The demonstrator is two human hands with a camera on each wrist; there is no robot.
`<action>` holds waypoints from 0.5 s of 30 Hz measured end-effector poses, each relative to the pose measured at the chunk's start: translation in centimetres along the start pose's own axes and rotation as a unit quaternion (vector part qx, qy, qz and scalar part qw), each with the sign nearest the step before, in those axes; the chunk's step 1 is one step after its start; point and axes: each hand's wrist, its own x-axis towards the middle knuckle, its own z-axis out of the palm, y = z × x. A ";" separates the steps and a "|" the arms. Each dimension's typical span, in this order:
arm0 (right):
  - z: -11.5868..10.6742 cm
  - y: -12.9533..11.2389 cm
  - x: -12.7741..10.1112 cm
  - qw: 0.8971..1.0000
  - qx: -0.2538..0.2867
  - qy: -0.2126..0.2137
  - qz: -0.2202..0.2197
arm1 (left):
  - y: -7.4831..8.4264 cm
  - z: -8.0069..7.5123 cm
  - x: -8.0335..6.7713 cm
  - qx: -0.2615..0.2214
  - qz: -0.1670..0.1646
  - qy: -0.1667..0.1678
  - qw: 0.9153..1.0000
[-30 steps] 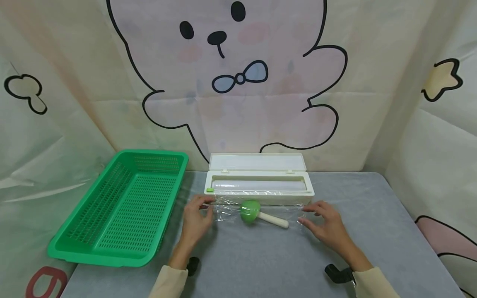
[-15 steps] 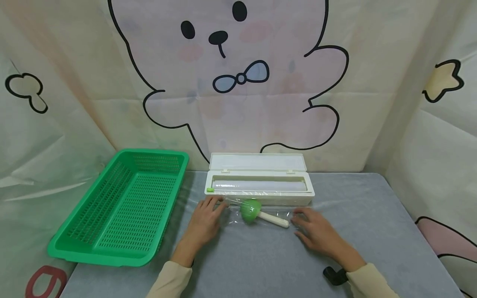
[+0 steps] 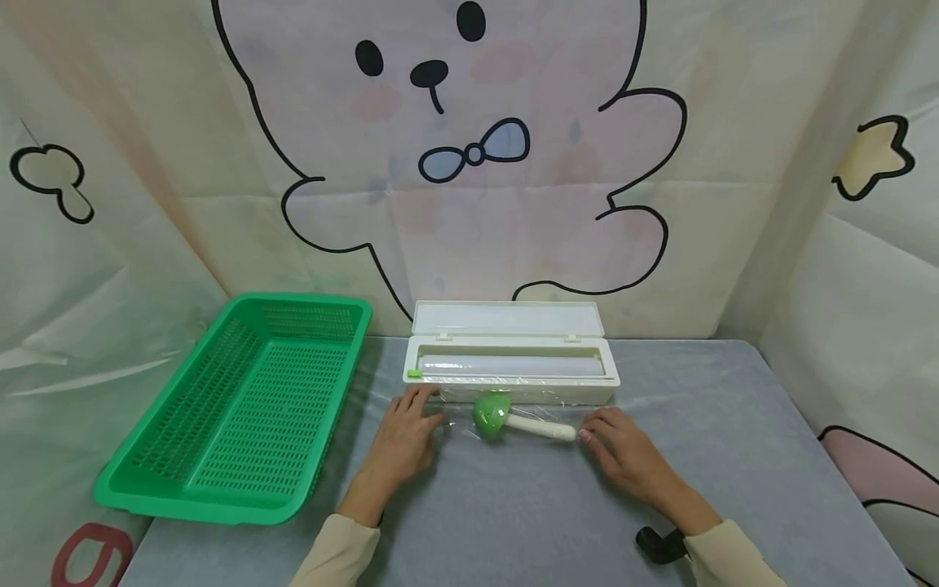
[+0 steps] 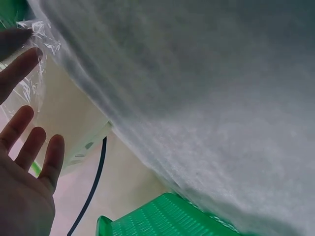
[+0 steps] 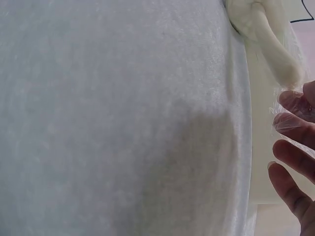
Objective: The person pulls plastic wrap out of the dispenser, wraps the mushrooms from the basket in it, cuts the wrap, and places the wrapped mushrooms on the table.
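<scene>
One green toy mushroom (image 3: 493, 414) with a cream stem lies on the grey table (image 3: 734, 456), under one sheet of cling film (image 3: 455, 424), just in front of one open cling film dispenser box (image 3: 506, 359). The left hand (image 3: 406, 432) and right hand (image 3: 619, 453) rest at the two ends of the film, fingers straight and spread, well apart. One green basket (image 3: 242, 408) stands at the left.

Grey table (image 3: 734, 424); cartoon bear curtain (image 3: 469, 163) behind; soft even light.
</scene>
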 end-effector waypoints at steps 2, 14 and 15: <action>-0.1 -0.1 0.0 1.000 0.006 0.002 0.002 | 0.0 0.0 -0.1 -0.009 -0.001 -0.004 1.000; -0.4 -0.2 -0.2 0.999 0.021 0.024 0.017 | 0.2 0.1 -0.1 -0.038 -0.047 0.055 0.997; -0.4 -0.2 -0.3 0.999 0.029 0.034 0.023 | 0.2 0.1 -0.1 -0.051 -0.051 0.069 0.995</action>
